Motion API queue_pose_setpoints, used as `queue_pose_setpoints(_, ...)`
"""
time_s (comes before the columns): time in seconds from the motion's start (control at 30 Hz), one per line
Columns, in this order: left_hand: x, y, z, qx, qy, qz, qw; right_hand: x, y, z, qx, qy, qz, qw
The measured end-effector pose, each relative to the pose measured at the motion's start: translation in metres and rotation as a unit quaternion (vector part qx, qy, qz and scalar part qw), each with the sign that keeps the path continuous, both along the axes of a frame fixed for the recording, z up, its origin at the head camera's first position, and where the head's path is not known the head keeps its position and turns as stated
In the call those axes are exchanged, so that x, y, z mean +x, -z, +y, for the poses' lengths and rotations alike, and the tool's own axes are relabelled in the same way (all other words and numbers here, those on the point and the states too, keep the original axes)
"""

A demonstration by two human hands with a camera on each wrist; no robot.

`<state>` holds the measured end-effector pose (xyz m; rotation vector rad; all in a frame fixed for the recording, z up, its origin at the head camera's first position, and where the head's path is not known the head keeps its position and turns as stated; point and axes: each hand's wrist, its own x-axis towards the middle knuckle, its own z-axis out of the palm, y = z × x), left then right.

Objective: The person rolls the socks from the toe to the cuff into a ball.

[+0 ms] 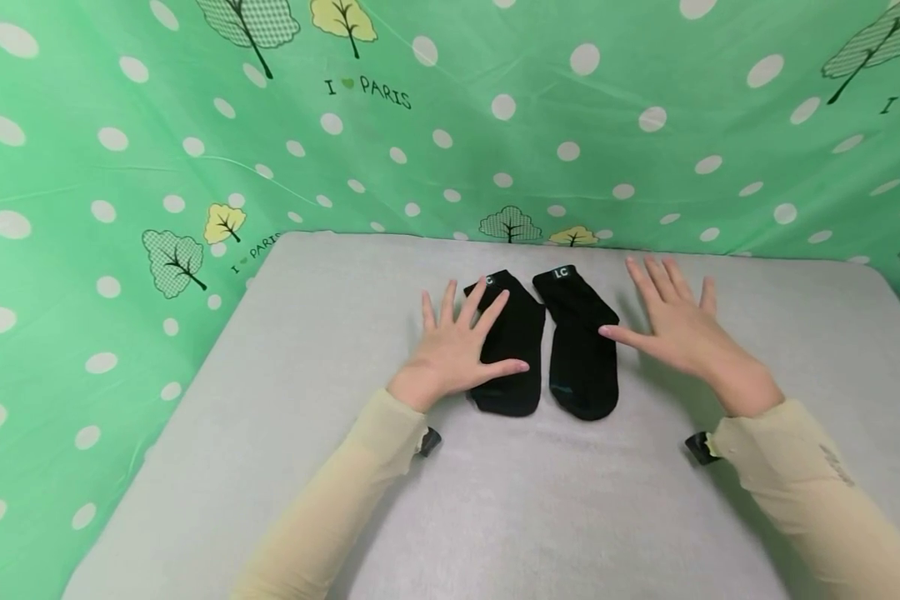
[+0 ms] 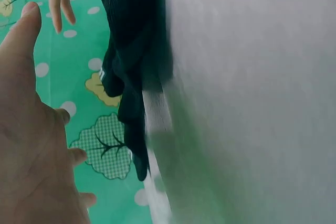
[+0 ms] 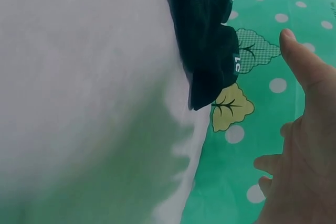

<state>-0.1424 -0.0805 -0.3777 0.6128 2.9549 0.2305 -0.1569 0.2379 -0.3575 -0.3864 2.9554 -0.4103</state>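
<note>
- Two black socks, left sock [image 1: 508, 346] and right sock [image 1: 581, 346], flat side by side on grey table [image 1: 345, 467], toes toward wearer, "LC" cuffs toward green dotted backdrop [image 1: 120, 167].
- Left hand [image 1: 457, 346] spread flat, fingers straight, lying over left edge of left sock, thumb across its lower part; nothing pinched.
- Right hand [image 1: 675, 325] spread, fingers straight, just right of right sock, thumb tip at its edge; touching or hovering, cannot tell.
- Wrist views: left hand [image 2: 37, 145] and right hand [image 3: 299, 145] with fingers apart, socks [image 3: 210, 40] dark and blurred beside them.
- Risk, judged: flat palm sliding on left sock could bunch or skew it against right sock; pair drifting out of line.
- Risk, judged: thin knit, hard to lift from flat fingers; edge could slip out.
</note>
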Motion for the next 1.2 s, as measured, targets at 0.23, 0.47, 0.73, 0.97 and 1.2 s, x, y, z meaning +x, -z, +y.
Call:
queue_pose_setpoints(0.23, 0.002, 0.002, 0.008, -0.005, 0.006, -0.003, 1.0, -0.006, 0.002, -0.007, -0.004, -0.006, 0.005, 1.0)
queue_pose_setpoints(0.47, 0.005, 0.004, 0.016, 0.011, 0.017, -0.007, 0.9998, -0.012, 0.005, -0.013, -0.013, -0.009, 0.002, 1.0)
queue_pose_setpoints(0.73, 0.008, 0.003, 0.024, 0.033, 0.025, -0.017, 0.999, -0.02, 0.006, -0.021, -0.02, -0.014, -0.014, 1.0)
queue_pose_setpoints(0.97, 0.009, 0.003, 0.03, 0.065, 0.045, -0.035, 0.9963, -0.026, 0.007, -0.027, -0.042, -0.022, -0.025, 0.999)
queue_pose_setpoints(1.2, 0.012, 0.002, 0.034, 0.121, 0.036, -0.046, 0.9909, -0.033, 0.009, -0.03, -0.064, -0.03, -0.035, 0.997)
